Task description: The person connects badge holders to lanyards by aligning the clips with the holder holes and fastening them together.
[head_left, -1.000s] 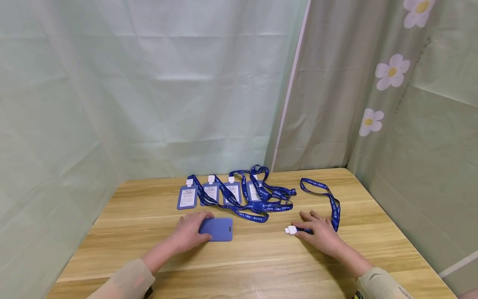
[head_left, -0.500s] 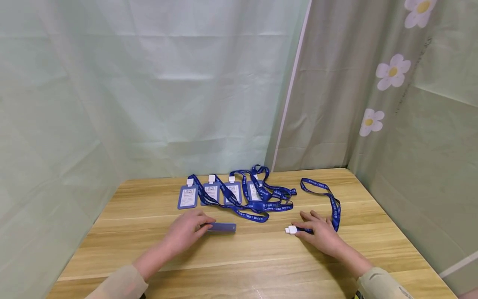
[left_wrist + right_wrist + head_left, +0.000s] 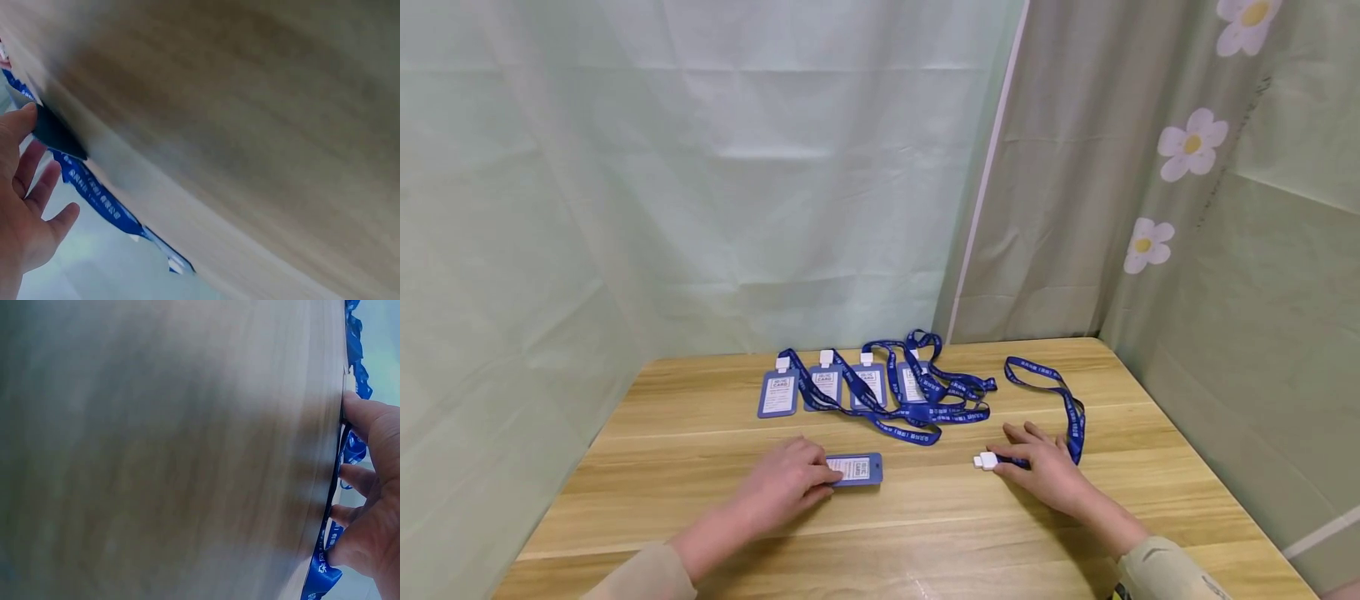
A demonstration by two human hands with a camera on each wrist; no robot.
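Observation:
My left hand [image 3: 781,485] pinches one end of a blue badge holder [image 3: 874,468], its printed card face turned up and its slotted end pointing right. In the left wrist view the thumb [image 3: 25,119] presses on the holder [image 3: 59,134], and the other fingers are spread apart. My right hand [image 3: 1041,468] rests on the table at the right, holding a blue lanyard [image 3: 1072,427] just behind its white clip [image 3: 988,461]. The right wrist view has the lanyard [image 3: 322,569] running under the fingers. A gap of tabletop separates the holder from the clip.
Behind the hands, several blue badge holders [image 3: 778,393] lie in a row with white clips and tangled blue lanyards [image 3: 917,414] attached. The wooden table [image 3: 880,550] is enclosed by a pale curtain [image 3: 805,183] at the back and sides.
The left hand has flipped the badge holder from its plain blue back, through edge-on, to its printed face, shifting it slightly right. My right hand and the lanyard have stayed put.

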